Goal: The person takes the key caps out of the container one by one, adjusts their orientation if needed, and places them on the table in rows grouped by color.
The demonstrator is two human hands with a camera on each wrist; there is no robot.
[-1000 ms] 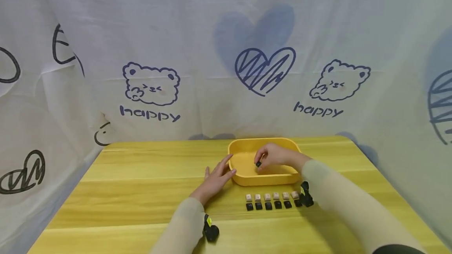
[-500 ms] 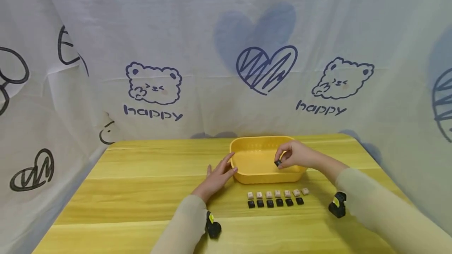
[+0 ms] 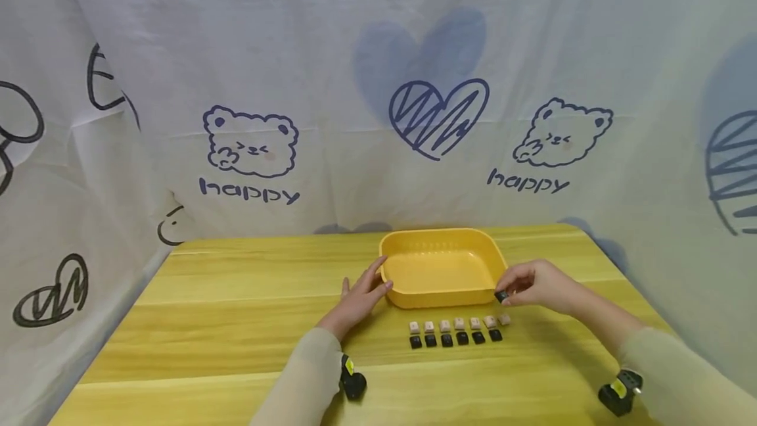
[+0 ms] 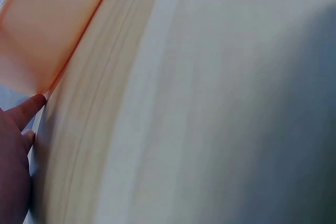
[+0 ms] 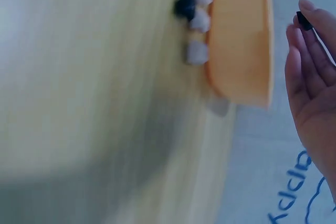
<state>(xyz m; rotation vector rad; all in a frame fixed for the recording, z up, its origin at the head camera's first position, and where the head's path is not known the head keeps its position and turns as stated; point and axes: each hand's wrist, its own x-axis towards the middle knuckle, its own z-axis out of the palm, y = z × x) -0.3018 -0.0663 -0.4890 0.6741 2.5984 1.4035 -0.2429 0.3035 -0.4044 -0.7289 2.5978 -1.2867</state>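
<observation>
A black keycap point(image 3: 501, 296) is pinched between thumb and fingers of my right hand point(image 3: 543, 286), just off the front right corner of the yellow tray point(image 3: 446, 298). In the right wrist view the same keycap point(image 5: 304, 21) sits at the fingertips. My left hand point(image 3: 359, 301) rests against the tray's left side with spread fingers; one fingertip point(image 4: 38, 100) meets the tray wall in the left wrist view. In front of the tray lie a row of white keycaps point(image 3: 445, 326) and, nearer me, a row of black keycaps point(image 3: 446, 340). The white row reaches further right.
The wood-patterned table point(image 3: 236, 321) stretches out to both sides of the tray. A white cloth point(image 3: 343, 169) printed with hearts and bears hangs behind it. Black wrist devices point(image 3: 353, 383) sit on both forearms.
My right hand has come out of the tray, moving right and toward me with the black keycap still pinched. The left hand has stayed at the tray's left side.
</observation>
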